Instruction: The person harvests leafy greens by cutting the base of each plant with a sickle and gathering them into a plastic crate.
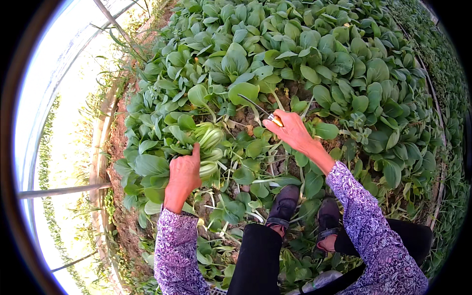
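My left hand [184, 172] rests on a cut bunch of green leafy plants with pale stalks [209, 142] lying on the ground, fingers wrapped around its near side. My right hand [290, 129] is closed around the yellow handle of a thin-bladed knife [255, 105], whose blade points up and left toward the standing plants. Between both hands lie loose cut leaves on bare soil [246, 118]. Both forearms wear purple patterned sleeves.
A dense bed of green leafy plants [305, 54] fills the area ahead and to the right. My legs in black trousers and dark shoes [284, 204] stand among cut leaves. A greenhouse plastic wall with metal poles [64, 189] runs along the left.
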`<state>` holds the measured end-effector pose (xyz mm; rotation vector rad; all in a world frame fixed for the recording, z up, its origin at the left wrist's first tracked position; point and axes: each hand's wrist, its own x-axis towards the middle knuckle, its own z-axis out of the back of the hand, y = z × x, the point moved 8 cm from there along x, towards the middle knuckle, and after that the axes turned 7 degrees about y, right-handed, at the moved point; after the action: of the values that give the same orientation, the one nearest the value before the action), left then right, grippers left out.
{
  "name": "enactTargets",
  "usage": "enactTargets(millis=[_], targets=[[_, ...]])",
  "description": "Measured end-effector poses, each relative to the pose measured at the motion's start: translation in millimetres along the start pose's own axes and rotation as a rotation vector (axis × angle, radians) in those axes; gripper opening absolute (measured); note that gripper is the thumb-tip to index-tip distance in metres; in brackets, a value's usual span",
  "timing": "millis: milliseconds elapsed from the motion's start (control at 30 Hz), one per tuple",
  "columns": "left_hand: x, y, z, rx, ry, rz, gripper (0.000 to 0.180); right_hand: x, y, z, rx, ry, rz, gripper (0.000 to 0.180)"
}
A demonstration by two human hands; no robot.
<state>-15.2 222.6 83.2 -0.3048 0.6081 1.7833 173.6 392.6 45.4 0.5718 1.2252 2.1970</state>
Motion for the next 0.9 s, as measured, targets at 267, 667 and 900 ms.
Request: enactTargets(millis=[267, 667, 900], targets=[[-205.8, -29.2, 91.7, 0.079, -0.217, -0.159, 0.083, -42.0, 112.0, -12.1, 0.532, 0.199, -0.034, 0.046], [-398.7, -46.0, 91.4, 0.002, -0.27, -0.041, 0.082, -134.3, 243.8, -46.8, 1.289, 0.244, -0.004, 0.037], [-458.1, -72.8, 74.5, 0.021, -0.362, -0.141, 0.088, -155.8, 335.1, -29.6, 0.644, 0.449, 0.3, 0.037]])
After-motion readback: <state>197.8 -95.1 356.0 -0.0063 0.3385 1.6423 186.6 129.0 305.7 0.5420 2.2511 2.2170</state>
